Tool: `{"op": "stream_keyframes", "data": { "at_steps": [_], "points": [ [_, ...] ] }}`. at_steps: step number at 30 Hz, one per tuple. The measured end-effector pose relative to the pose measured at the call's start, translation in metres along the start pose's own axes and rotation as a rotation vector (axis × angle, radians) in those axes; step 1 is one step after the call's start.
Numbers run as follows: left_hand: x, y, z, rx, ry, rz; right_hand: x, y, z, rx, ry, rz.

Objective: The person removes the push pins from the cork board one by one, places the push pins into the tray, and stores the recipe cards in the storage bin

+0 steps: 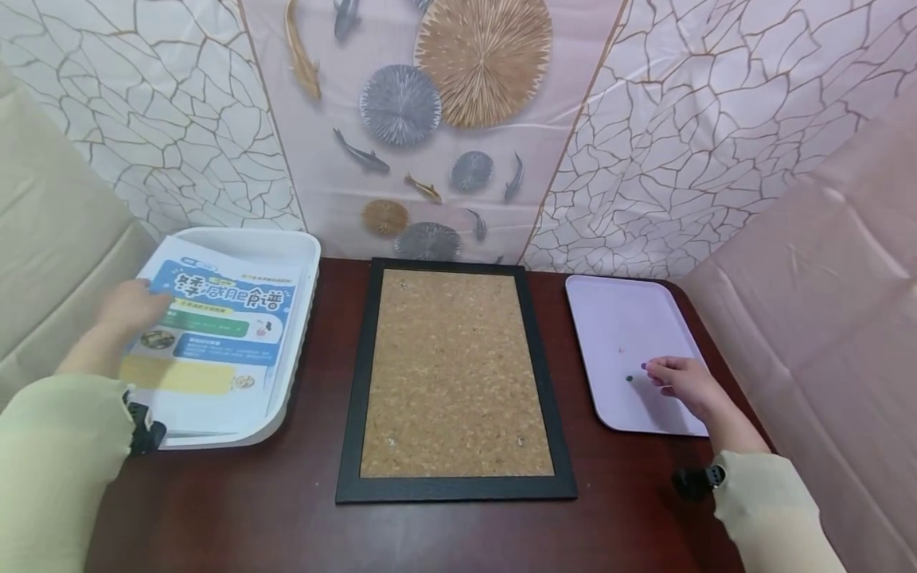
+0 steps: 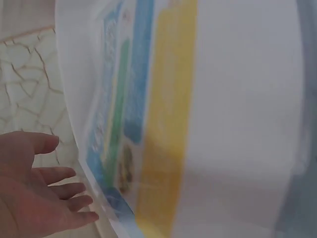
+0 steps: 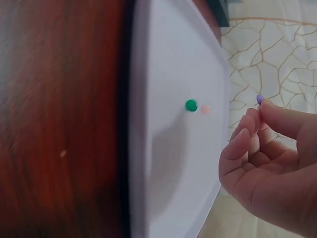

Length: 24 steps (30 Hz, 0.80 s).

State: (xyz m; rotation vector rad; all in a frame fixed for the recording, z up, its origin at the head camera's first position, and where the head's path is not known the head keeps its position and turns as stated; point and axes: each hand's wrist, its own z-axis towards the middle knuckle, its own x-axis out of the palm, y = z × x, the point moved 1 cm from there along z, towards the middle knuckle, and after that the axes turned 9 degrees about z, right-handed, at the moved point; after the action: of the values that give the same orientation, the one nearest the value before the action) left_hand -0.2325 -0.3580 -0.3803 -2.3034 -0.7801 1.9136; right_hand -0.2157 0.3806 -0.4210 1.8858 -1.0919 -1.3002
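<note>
At the left edge of a printed sheet (image 1: 215, 318) with blue, green and yellow panels is my left hand (image 1: 132, 309). In the left wrist view its fingers (image 2: 69, 191) are fairly straight and spread close beside the paper's edge. The sheet lies with other papers in a white plastic bin (image 1: 304, 318). Over a pale tray (image 1: 616, 302) my right hand (image 1: 684, 382) pinches a small purple thumbtack (image 3: 260, 99) between thumb and finger. A green thumbtack (image 3: 191, 105) and a pale pink one (image 3: 205, 109) rest on the tray.
Between bin and tray lies a black-framed cork board (image 1: 458, 374), with small clear pieces (image 1: 520, 441) near its corners. The dark red-brown table (image 1: 286, 509) is bounded by a patterned cloth backdrop (image 1: 458, 159) and padded side panels (image 1: 809, 278).
</note>
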Motion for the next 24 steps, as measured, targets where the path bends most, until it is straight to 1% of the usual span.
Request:
{"op": "stream_keyframes", "data": {
  "at_steps": [2,6,9,11,13,15,18,20,24],
  "points": [
    [0.004,-0.014,0.001,0.042,-0.027,-0.014,0.000,-0.004,-0.002,0.008,-0.013,-0.049],
    [0.015,-0.045,-0.001,0.123,-0.067,-0.091,0.000,-0.010,-0.004,0.022,-0.040,-0.174],
    [0.024,-0.069,-0.008,0.171,-0.078,-0.147,0.002,-0.013,-0.004,0.035,-0.045,-0.254],
    [0.029,-0.084,-0.015,0.210,-0.082,-0.163,0.004,-0.014,-0.003,0.040,-0.039,-0.282],
    [0.033,-0.097,-0.022,0.272,-0.083,-0.163,0.007,-0.014,-0.002,0.039,-0.036,-0.287],
    [0.035,-0.108,-0.030,0.336,-0.083,-0.141,0.010,-0.014,-0.001,0.040,-0.036,-0.286],
    [0.038,-0.124,-0.040,0.409,-0.078,-0.117,0.011,-0.016,-0.002,0.047,-0.036,-0.300],
    [0.041,-0.133,-0.045,0.428,-0.071,-0.121,0.012,-0.018,-0.003,0.060,-0.028,-0.312],
    [0.048,-0.147,-0.053,0.430,-0.039,-0.163,0.013,-0.022,-0.004,0.081,-0.012,-0.323]
  ]
}}
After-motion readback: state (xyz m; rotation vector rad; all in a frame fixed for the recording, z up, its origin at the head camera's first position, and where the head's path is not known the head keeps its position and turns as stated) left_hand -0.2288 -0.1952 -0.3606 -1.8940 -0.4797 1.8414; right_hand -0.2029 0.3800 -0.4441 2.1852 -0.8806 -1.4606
